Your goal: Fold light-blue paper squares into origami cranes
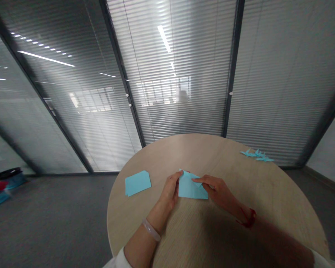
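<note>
A light-blue sheet of paper [191,190] lies in front of me, its upper right corner folded over. My left hand [171,188] grips its left edge, thumb on top near the upper left corner and the other fingers partly hidden behind the edge. On the right side, my right hand [212,186] has its index finger pressed on the folded part, with the thumb close by at the right edge. The other right-hand fingers are curled. Left of my hands rests a stack of blue paper sheets [138,183].
Several folded blue paper shapes with pointed tips [257,155] sit at the far right of the round wooden table [192,149]. Behind the table stand glass panels with blinds [181,119]. Blue and red baskets [5,184] are on the floor at left.
</note>
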The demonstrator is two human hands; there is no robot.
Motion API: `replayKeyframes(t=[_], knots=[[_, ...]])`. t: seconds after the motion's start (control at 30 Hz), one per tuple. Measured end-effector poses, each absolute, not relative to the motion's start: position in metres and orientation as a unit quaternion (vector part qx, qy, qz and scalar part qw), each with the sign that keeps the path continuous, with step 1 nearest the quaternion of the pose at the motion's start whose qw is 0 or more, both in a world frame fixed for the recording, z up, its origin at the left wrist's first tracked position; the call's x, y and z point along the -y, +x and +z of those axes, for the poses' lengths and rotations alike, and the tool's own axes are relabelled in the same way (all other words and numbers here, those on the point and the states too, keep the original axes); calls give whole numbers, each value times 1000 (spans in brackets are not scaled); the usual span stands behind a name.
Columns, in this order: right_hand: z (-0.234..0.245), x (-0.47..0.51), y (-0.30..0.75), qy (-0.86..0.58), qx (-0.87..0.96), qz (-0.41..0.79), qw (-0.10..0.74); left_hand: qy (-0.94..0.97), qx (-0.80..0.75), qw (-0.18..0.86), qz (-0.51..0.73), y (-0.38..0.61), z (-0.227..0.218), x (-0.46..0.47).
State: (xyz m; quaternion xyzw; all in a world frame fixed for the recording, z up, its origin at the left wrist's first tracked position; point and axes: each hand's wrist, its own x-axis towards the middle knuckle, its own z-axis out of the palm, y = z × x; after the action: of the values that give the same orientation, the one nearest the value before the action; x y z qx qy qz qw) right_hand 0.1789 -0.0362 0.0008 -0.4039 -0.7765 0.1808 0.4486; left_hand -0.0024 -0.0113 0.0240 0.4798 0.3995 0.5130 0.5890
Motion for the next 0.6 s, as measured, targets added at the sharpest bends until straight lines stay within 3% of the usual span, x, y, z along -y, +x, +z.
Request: replayKeyframes(t=[0.13, 0.6], knots=[[-1, 36, 179, -392, 791, 169, 438, 433, -395, 653, 479, -2, 26, 13], [5, 41, 179, -377, 812, 168, 412, 457, -399, 627, 489, -6, 22, 10]])
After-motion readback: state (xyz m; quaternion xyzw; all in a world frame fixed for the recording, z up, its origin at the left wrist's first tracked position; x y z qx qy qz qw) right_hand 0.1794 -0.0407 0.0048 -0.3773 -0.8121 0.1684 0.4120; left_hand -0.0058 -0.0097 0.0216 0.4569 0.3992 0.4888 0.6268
